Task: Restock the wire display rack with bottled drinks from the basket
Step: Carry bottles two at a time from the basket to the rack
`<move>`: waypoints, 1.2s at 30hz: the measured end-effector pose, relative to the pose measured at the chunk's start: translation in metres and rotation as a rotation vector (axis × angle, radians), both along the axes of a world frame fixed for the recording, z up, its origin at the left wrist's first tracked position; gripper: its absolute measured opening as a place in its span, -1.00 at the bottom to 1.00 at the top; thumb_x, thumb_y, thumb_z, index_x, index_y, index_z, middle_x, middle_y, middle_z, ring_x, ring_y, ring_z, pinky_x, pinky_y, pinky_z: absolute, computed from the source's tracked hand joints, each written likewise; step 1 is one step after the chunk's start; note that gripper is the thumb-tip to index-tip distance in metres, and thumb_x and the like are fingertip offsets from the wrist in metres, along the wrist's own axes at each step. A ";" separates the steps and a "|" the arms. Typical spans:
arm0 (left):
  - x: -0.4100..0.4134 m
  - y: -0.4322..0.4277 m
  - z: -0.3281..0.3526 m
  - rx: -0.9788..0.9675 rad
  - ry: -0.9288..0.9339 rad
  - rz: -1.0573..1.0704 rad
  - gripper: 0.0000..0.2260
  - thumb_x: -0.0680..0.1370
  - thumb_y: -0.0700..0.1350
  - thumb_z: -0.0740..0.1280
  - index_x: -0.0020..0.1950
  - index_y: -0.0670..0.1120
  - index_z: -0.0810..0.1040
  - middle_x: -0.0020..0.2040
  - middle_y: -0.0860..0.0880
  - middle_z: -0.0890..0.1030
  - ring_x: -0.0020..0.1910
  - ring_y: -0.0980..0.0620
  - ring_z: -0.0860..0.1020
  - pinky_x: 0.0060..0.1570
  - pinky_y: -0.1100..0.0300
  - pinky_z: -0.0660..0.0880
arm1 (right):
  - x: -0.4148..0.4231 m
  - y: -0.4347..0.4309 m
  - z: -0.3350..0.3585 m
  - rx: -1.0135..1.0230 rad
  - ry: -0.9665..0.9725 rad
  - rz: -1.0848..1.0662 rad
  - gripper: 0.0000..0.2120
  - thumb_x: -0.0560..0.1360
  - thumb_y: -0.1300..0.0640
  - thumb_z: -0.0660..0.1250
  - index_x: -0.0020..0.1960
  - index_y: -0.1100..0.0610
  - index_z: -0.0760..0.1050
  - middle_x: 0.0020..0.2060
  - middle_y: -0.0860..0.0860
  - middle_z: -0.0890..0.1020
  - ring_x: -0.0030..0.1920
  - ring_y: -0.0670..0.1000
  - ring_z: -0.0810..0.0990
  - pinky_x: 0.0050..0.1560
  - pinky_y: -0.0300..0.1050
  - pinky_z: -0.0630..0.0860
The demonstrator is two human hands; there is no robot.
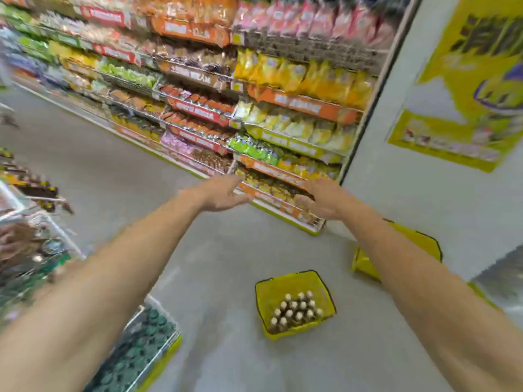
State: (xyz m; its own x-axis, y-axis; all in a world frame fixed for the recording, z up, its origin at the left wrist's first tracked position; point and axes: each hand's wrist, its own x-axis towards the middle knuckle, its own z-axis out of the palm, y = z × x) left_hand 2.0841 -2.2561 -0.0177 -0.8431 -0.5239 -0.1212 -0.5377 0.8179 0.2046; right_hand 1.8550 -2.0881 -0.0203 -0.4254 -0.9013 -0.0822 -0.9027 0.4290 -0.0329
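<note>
Bottles (295,311) stand upright, packed tight in a yellow basket (322,287) on the grey floor (215,264), lower centre of view. Pale caps, dark bodies; labels too blurred to read. They fill the near right part of the basket, the rest of its bottom is bare.

Both hands are well above and beyond the basket, arms stretched forward, nothing in either. Left hand (223,193) is open, fingers spread and extended toward the shelves. Right hand (322,200) is open too, fingers loosely curled, palm facing down-left. Neither touches the bottles or the basket. The basket sits between the two forearms in view, nearer the right one.

A second yellow basket (416,244) lies behind the right forearm by the white wall (424,176); contents hidden.

Wire rack (158,329) at lower left, beside the left forearm, holds rows of green-capped bottles (147,332) seen from above. Higher tiers at the left edge are blurred.

Behind the hands, snack shelves (254,108) full of bagged goods. Yellow poster (467,89) on the wall at right.
</note>
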 end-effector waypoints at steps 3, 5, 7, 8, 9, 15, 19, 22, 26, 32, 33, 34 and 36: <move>-0.084 0.027 -0.023 0.059 0.030 -0.058 0.11 0.35 0.66 -0.05 0.65 -0.10 0.17 0.63 -0.12 0.24 0.60 -0.14 0.24 0.55 -0.06 0.22 | -0.074 0.055 -0.001 0.020 -0.020 -0.100 -0.48 0.67 -0.25 0.17 0.50 0.03 0.40 0.34 0.20 0.56 0.37 0.30 0.51 0.30 0.17 0.50; -0.130 0.041 -0.039 0.075 0.014 -0.076 0.17 0.28 0.70 -0.10 0.63 -0.10 0.21 0.62 -0.13 0.27 0.56 -0.17 0.31 0.50 -0.09 0.30 | -0.120 0.084 -0.004 0.034 -0.022 -0.161 -0.41 0.65 -0.30 0.14 0.53 0.05 0.37 0.44 0.18 0.50 0.45 0.27 0.45 0.42 0.21 0.43; -0.166 0.056 -0.051 0.110 -0.028 -0.089 -0.07 0.49 0.52 0.06 0.64 -0.10 0.17 0.63 -0.12 0.23 0.57 -0.14 0.28 0.52 -0.08 0.28 | -0.162 0.103 -0.011 0.045 -0.026 -0.216 -0.31 0.63 -0.37 0.08 0.54 0.09 0.36 0.51 0.16 0.44 0.51 0.25 0.39 0.47 0.24 0.38; -0.181 0.060 -0.058 0.126 -0.045 -0.107 -0.16 0.56 0.44 0.10 0.66 -0.09 0.13 0.65 -0.10 0.19 0.60 -0.12 0.23 0.54 -0.09 0.24 | -0.177 0.110 -0.015 0.042 -0.027 -0.233 -0.29 0.63 -0.37 0.07 0.54 0.12 0.35 0.51 0.18 0.43 0.51 0.26 0.38 0.47 0.25 0.37; -0.193 0.064 -0.063 0.128 -0.065 -0.123 -0.20 0.59 0.39 0.11 0.67 -0.08 0.10 0.66 -0.08 0.17 0.62 -0.11 0.20 0.56 -0.09 0.21 | -0.188 0.115 -0.019 0.042 -0.026 -0.240 -0.30 0.64 -0.35 0.07 0.54 0.15 0.34 0.50 0.20 0.43 0.51 0.27 0.38 0.47 0.25 0.37; -0.251 0.056 -0.099 0.168 -0.105 -0.116 -0.27 0.64 0.30 0.13 0.67 -0.10 0.08 0.66 -0.10 0.17 0.62 -0.11 0.20 0.56 -0.05 0.19 | -0.226 0.105 -0.058 0.092 -0.063 -0.183 -0.34 0.68 -0.27 0.11 0.63 0.12 0.24 0.55 0.18 0.36 0.54 0.25 0.33 0.46 0.21 0.37; -0.272 0.043 -0.141 0.240 -0.126 -0.044 -0.26 0.64 0.30 0.12 0.67 -0.13 0.08 0.65 -0.11 0.18 0.61 -0.12 0.20 0.56 -0.02 0.17 | -0.248 0.073 -0.107 0.180 -0.104 -0.123 -0.36 0.68 -0.26 0.12 0.58 0.15 0.29 0.52 0.20 0.39 0.51 0.25 0.36 0.45 0.22 0.38; -0.283 0.032 -0.187 0.295 -0.163 0.015 -0.27 0.64 0.30 0.12 0.66 -0.14 0.09 0.65 -0.12 0.18 0.61 -0.11 0.20 0.56 -0.02 0.16 | -0.267 0.049 -0.155 0.258 -0.148 -0.058 -0.36 0.69 -0.23 0.13 0.61 0.15 0.25 0.56 0.20 0.35 0.55 0.23 0.32 0.50 0.20 0.34; -0.290 0.023 -0.254 0.386 -0.274 0.103 -0.26 0.65 0.30 0.11 0.66 -0.16 0.09 0.65 -0.13 0.17 0.62 -0.12 0.19 0.57 0.01 0.15 | -0.287 0.032 -0.227 0.402 -0.206 0.002 -0.34 0.69 -0.25 0.11 0.63 0.14 0.21 0.59 0.17 0.31 0.58 0.20 0.30 0.54 0.16 0.30; -0.297 0.034 -0.334 0.550 -0.382 0.241 -0.23 0.60 0.36 0.15 0.63 -0.13 0.18 0.60 -0.16 0.29 0.56 -0.15 0.30 0.51 -0.03 0.26 | -0.310 0.037 -0.327 0.553 -0.305 0.063 -0.45 0.64 -0.26 0.19 0.41 0.14 0.42 0.39 0.21 0.51 0.41 0.27 0.46 0.37 0.16 0.44; -0.299 0.036 -0.343 0.578 -0.377 0.265 -0.21 0.56 0.41 0.15 0.62 -0.10 0.23 0.58 -0.14 0.34 0.54 -0.15 0.34 0.49 -0.04 0.29 | -0.318 0.036 -0.338 0.566 -0.324 0.071 -0.47 0.64 -0.25 0.19 0.38 0.14 0.44 0.36 0.21 0.52 0.40 0.27 0.47 0.35 0.16 0.45; -0.301 0.039 -0.350 0.609 -0.366 0.299 -0.20 0.54 0.43 0.15 0.61 -0.07 0.25 0.57 -0.12 0.36 0.52 -0.15 0.36 0.48 -0.04 0.30 | -0.326 0.035 -0.347 0.574 -0.340 0.083 -0.47 0.64 -0.24 0.20 0.40 0.14 0.43 0.38 0.21 0.51 0.42 0.27 0.46 0.36 0.16 0.45; -0.305 0.047 -0.366 0.652 -0.350 0.353 -0.22 0.55 0.42 0.17 0.60 -0.05 0.26 0.56 -0.12 0.38 0.51 -0.15 0.38 0.48 -0.05 0.31 | -0.343 0.030 -0.363 0.599 -0.368 0.116 -0.42 0.65 -0.23 0.19 0.51 0.13 0.38 0.46 0.19 0.46 0.49 0.25 0.40 0.43 0.19 0.41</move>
